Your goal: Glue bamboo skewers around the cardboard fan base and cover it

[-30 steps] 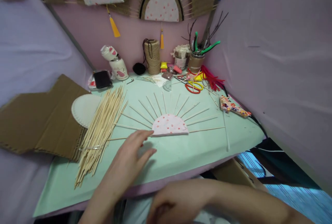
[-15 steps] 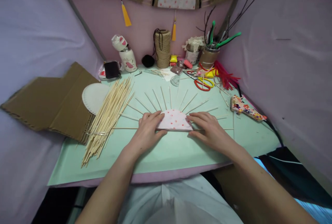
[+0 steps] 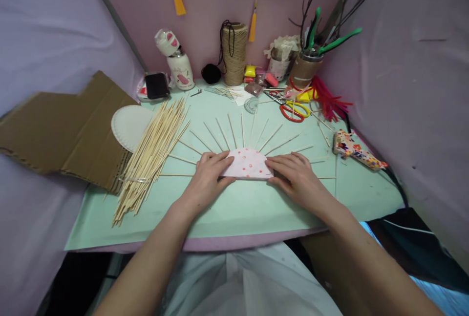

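A white half-circle piece [image 3: 248, 163] with pink-red dots lies flat on the mint-green tabletop, its straight edge toward me. Thin wooden sticks [image 3: 231, 130] fan out like rays from around its curved side. My left hand [image 3: 211, 173] grips the left end, fingers over the top and thumb by the front edge. At the right end my right hand [image 3: 293, 174] grips in the same way. Both hands cover the sides of the piece and the inner ends of several sticks.
Left of my hands lies a bundle of wooden skewers [image 3: 152, 159], by a white disc [image 3: 129, 125] and brown cardboard [image 3: 84, 130]. Scissors [image 3: 295, 111], a protractor [image 3: 251, 105] and a twine spool [image 3: 235, 57] are farther back. A flower-patterned glue gun [image 3: 357, 150] rests at right.
The camera view has tilted down slightly, so the table's things sit higher in the picture. Both hands keep their hold on the half-circle piece.
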The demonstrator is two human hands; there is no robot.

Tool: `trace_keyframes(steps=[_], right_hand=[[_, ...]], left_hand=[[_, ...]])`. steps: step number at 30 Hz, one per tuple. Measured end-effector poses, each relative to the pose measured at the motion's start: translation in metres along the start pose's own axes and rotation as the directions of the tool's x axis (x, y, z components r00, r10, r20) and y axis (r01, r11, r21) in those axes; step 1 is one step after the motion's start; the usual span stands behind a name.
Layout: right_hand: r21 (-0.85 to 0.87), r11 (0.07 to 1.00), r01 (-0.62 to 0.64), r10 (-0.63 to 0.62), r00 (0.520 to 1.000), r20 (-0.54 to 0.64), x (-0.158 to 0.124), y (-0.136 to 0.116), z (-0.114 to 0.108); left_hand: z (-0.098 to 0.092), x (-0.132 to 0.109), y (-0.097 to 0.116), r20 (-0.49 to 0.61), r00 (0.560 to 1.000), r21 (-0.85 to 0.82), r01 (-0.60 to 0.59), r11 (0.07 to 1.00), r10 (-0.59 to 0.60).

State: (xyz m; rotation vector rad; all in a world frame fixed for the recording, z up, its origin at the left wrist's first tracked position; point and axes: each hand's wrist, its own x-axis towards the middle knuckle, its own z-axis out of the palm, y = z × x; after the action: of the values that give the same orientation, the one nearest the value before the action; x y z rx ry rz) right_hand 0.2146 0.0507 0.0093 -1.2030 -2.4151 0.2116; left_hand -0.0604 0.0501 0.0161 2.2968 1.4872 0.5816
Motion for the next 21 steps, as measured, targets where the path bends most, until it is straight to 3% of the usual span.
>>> trace_keyframes(steps=[21], right_hand=[[-0.145, 0.989, -0.021, 0.024, 0.999, 0.023, -0.0015, -0.0052, 0.0027]], left_hand=[[0.0044, 0.0013, -0.0083, -0.085, 0.993, -0.039, -0.083, 0.996, 0.079]])
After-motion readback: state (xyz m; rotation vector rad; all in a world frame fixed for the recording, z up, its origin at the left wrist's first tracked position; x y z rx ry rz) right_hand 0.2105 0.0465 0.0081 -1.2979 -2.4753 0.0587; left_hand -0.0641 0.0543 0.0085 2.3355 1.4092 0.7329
